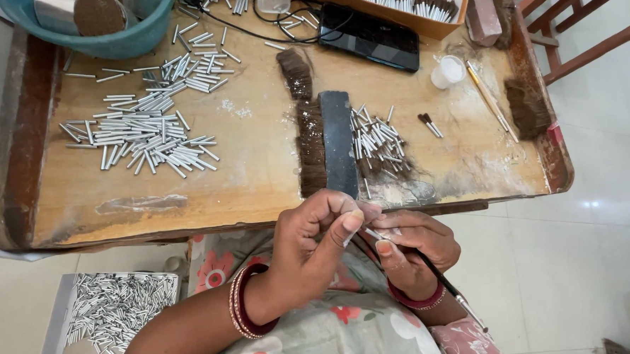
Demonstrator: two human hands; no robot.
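A: What do the hands hold?

B: The left hand (311, 244) is curled shut, thumb and forefinger pinching a small silver metal tube (353, 235) at its tip; the right hand (414, 247) meets it from three o'clock, fingers closed around a thin dark stick (443, 284) that runs off toward five o'clock; the tube sits between both sets of fingertips, just below the table edge (190, 232), held over the lap so the fine work stays close to the eye, I judge.

A: And on the table?

B: At twelve o'clock from the hands lies a dark flat block (339, 144); bundles of brown hair (311, 145) lie against its nine o'clock side, probably pressed there to keep the strands aligned; a small heap of short tubes (373, 139) rests at its three o'clock side, near enough to pick from.

A: The larger supply?

B: A wide scatter of longer tubes (146, 128) spreads at ten o'clock; a white tray (52, 319) of more tubes sits low at nine o'clock beside the knee; a teal basin (110, 37) stands at eleven o'clock.

A: Anything else?

B: A black phone (369, 36) at twelve o'clock; a small white cup (448, 70) and a thin wooden stick (492, 102) at one o'clock; two finished-looking brush tips (429, 124) lie beside the heap.
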